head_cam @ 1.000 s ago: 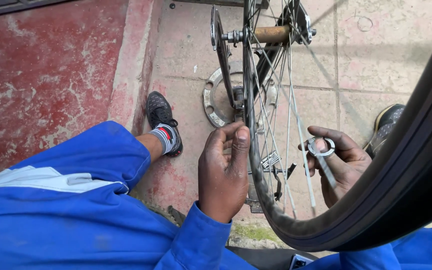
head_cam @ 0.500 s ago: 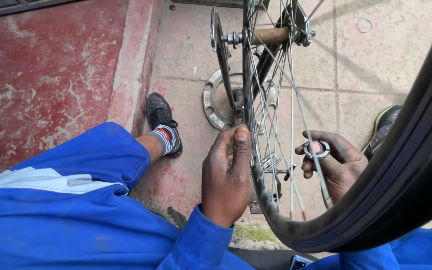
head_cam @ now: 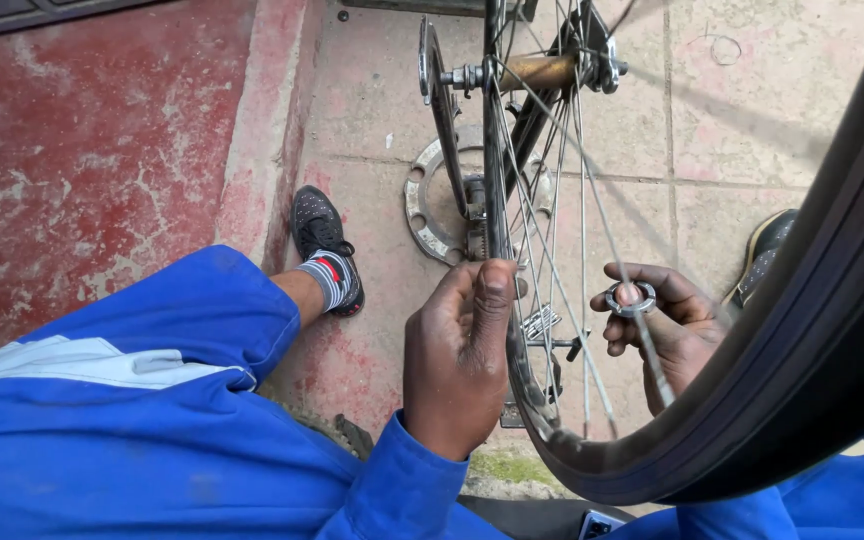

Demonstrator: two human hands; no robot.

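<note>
Black rubber-tyred bicycle wheel with thin steel spokes (head_cam: pixel 752 330) stands upright over the paving. Left hand (head_cam: pixel 457 365) pinches its rim to steady it, while right hand (head_cam: pixel 667 320) grips a small round silver spoke key (head_cam: pixel 631 297) on one spoke, beyond the rim.

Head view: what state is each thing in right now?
Spoked bicycle wheel: upright, rim gripped.
Left hand: pinching the wheel's rim.
Right hand: holding a small round metal spoke tool at a spoke.
Grey toothed chainring: flat on the pavement.
</note>
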